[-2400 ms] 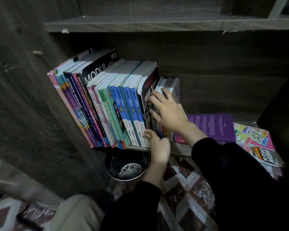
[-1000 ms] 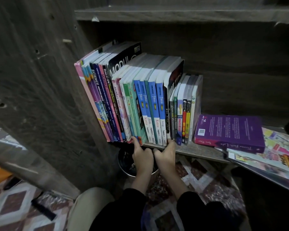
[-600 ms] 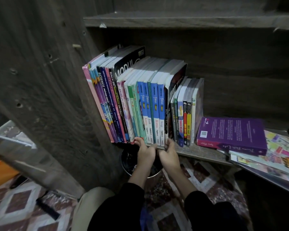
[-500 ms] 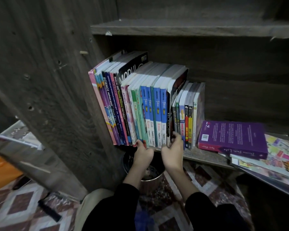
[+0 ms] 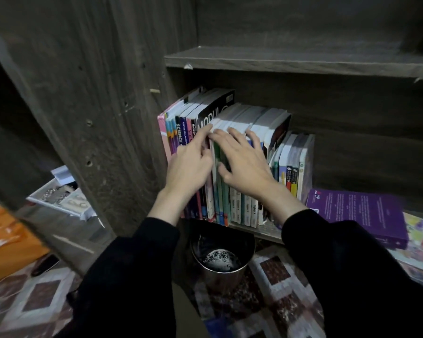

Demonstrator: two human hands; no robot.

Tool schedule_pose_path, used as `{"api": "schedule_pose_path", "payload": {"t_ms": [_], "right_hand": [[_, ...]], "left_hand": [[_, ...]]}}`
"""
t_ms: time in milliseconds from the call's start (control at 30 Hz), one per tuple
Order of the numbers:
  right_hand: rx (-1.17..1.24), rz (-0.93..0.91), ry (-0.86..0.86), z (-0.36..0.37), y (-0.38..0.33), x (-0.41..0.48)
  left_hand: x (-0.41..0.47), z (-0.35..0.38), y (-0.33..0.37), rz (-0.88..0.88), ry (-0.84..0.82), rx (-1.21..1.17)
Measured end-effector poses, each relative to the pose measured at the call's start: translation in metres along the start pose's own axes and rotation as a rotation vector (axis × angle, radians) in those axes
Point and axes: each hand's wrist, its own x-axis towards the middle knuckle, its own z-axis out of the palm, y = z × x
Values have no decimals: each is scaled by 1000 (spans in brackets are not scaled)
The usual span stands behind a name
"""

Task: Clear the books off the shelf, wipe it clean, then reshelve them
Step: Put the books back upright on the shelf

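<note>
— Where are the books?
— Standing in a row [image 5: 266, 118] on the lower shelf [image 5: 264, 231], hard against the left side panel [image 5: 108, 118]. Both hands are up on the spines. The right hand [image 5: 244, 172] lies spread flat, fingertips at the top edges. The left hand [image 5: 191, 164] is just beside it, forefinger out on the tops, the other fingers bent; gripping or not, I can't tell.
— And a moment ago?
— Both were low, at the foot of the row by the shelf's front edge.
— What else is about?
— A purple book [image 5: 357, 213] lies flat to the right, on colourful magazines [image 5: 420, 230]. A metal bin [image 5: 220, 262] stands on the floor beneath the wrists.
</note>
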Motion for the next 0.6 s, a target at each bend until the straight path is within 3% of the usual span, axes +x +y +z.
{"api": "schedule_pose_path", "payload": {"t_ms": [167,600], "right_hand": [[45,0,39,1,-1,0],[100,-10,113,3,3,-2]], "left_hand": [[13,-7,3,-39,-162,157],[13,-16,9,-161,-154,179]]}}
